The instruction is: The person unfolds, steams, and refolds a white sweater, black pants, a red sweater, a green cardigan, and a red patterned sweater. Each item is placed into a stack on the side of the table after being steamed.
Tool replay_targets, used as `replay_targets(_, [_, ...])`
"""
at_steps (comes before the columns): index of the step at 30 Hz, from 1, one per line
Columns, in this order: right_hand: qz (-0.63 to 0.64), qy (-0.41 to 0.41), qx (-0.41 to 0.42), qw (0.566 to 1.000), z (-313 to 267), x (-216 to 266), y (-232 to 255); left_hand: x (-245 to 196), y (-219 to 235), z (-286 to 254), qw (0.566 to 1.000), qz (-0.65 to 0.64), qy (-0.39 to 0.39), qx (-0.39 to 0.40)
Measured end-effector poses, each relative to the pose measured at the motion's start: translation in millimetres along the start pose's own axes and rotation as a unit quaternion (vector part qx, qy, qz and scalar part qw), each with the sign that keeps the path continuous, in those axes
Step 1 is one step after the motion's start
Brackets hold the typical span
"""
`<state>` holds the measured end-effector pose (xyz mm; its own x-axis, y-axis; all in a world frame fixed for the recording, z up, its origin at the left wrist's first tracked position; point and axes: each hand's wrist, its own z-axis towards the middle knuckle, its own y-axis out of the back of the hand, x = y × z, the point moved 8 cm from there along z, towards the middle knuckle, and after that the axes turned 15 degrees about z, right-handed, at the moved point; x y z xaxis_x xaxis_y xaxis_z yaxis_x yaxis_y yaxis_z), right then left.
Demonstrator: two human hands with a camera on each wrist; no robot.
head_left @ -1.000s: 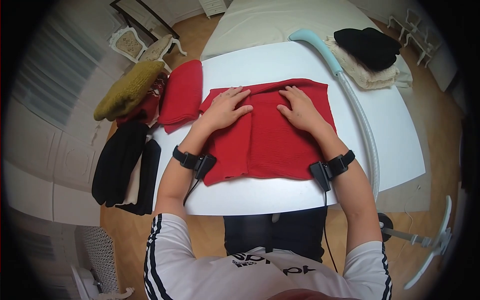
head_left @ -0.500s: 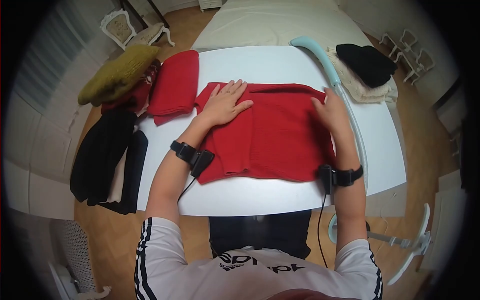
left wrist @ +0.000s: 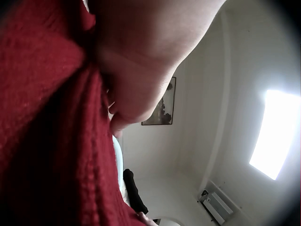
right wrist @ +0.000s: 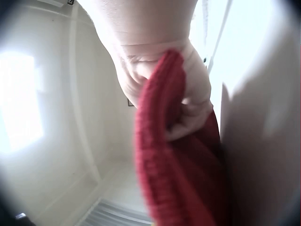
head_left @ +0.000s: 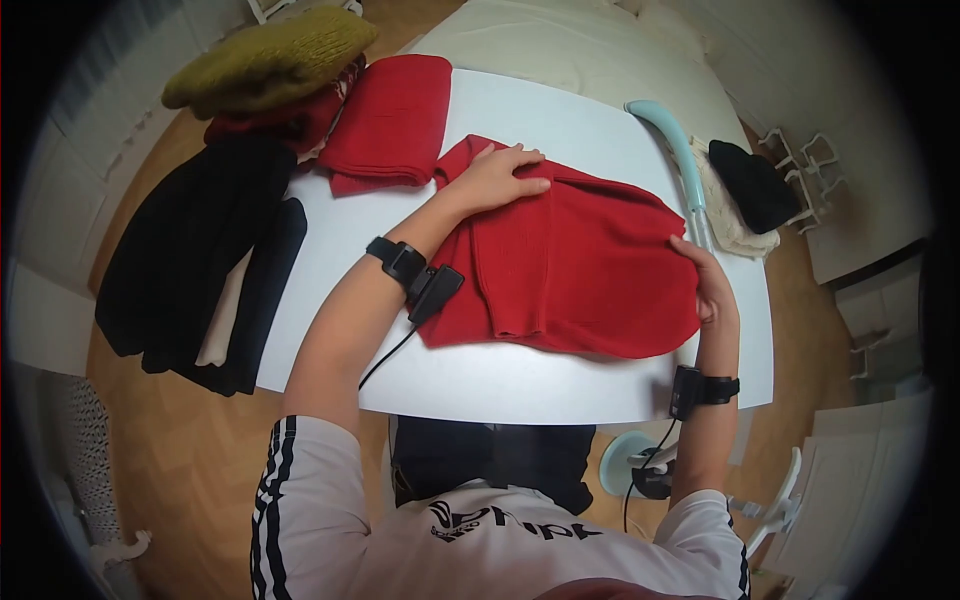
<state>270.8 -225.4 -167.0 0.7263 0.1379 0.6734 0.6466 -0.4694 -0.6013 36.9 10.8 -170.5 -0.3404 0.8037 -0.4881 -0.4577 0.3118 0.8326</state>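
A red knitted sweater [head_left: 580, 270] lies partly folded on the white table [head_left: 500, 385]. My left hand [head_left: 505, 172] rests palm down on its upper left part, near the collar, fingers laid over the fabric. In the left wrist view the palm [left wrist: 141, 61] presses on the red knit [left wrist: 47, 141]. My right hand [head_left: 708, 280] is at the sweater's right edge and grips it. The right wrist view shows its fingers [right wrist: 188, 122] pinching a fold of the red fabric [right wrist: 174, 179].
A second folded red garment [head_left: 385, 125] lies at the table's far left corner, beside an olive knit [head_left: 270, 55] and black clothes [head_left: 185, 250]. A light-blue curved tube [head_left: 675, 150] runs along the right side; behind it a black hat [head_left: 755, 185] sits on a cream knit [head_left: 725, 225].
My right hand slid from the sweater's middle to its right edge and took hold of it. The left hand stayed near the collar. The head view swung and tilted.
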Motion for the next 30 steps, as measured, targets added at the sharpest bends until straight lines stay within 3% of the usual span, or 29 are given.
replay_targets(1, [0.040, 0.015, 0.015, 0.999, -6, 5, -20, 4, 5, -2, 0.974, -0.224, 0.043, -0.008])
replay_targets(2, [0.032, 0.015, 0.017, 0.999, -10, 9, -42, 7, 10, -2, 0.973, -0.227, 0.043, -0.016])
replay_targets(4, [-0.009, 0.103, 0.006, 0.995, -20, 25, -83, 29, 19, -2, 0.855, -0.497, 0.123, -0.086])
replay_targets(5, [-0.009, 0.104, 0.006, 0.994, -24, 23, -109, 32, 22, -2, 0.855, -0.497, 0.121, -0.086])
replay_targets(7, [-0.064, 0.131, 0.044, 0.988, -25, 15, -167, 48, 26, -4, 0.802, -0.565, 0.158, -0.111])
replay_targets(8, [-0.209, 0.249, 0.108, 0.939, -18, 15, -182, 56, 26, -5, 0.773, -0.597, 0.177, -0.122])
replay_targets(9, [-0.346, 0.356, 0.167, 0.852, -13, 5, -201, 60, 27, -2, 0.766, -0.607, 0.172, -0.123])
replay_targets(10, [-0.177, 0.093, 0.169, 0.965, 6, -34, -229, 60, 33, 0, 0.768, -0.605, 0.171, -0.122])
replay_targets(11, [-0.197, 0.060, 0.167, 0.964, 11, -56, -240, 61, 52, -2, 0.784, -0.572, 0.169, -0.172])
replay_targets(12, [-0.208, 0.100, 0.173, 0.958, 9, -73, -249, 66, 70, -5, 0.796, -0.537, 0.168, -0.223])
replay_targets(14, [-0.380, 0.254, 0.190, 0.869, -5, -80, -247, 78, 85, -6, 0.790, -0.536, 0.175, -0.241])
replay_targets(16, [-0.462, 0.275, 0.178, 0.824, -34, -91, -234, 86, 107, -10, 0.842, -0.438, 0.189, -0.253])
replay_targets(18, [-0.510, 0.274, 0.122, 0.806, -52, -106, -207, 78, 123, -13, 0.855, -0.418, 0.175, -0.253])
replay_targets(20, [-0.566, 0.316, 0.133, 0.750, -68, -120, -193, 52, 126, -9, 0.915, -0.338, 0.144, -0.167])
replay_targets(21, [-0.565, 0.316, 0.128, 0.751, -72, -126, -185, 42, 125, -9, 0.915, -0.340, 0.142, -0.164])
replay_targets(23, [-0.666, 0.307, 0.173, 0.658, -79, -147, -181, 1, 105, -6, 0.979, -0.190, 0.068, -0.018])
replay_targets(24, [-0.664, 0.307, 0.167, 0.661, -81, -148, -179, -17, 89, -10, 0.979, -0.190, 0.041, 0.064])
replay_targets(26, [-0.712, 0.264, 0.160, 0.631, -83, -156, -173, -29, 51, -11, 0.990, -0.038, -0.062, 0.122])
replay_targets(28, [-0.730, 0.243, 0.159, 0.618, -85, -153, -165, -29, 28, -14, 0.974, 0.112, -0.089, 0.174])
replay_targets(30, [-0.595, 0.270, 0.199, 0.730, -87, -142, -160, -31, 30, -15, 0.974, 0.122, -0.087, 0.167])
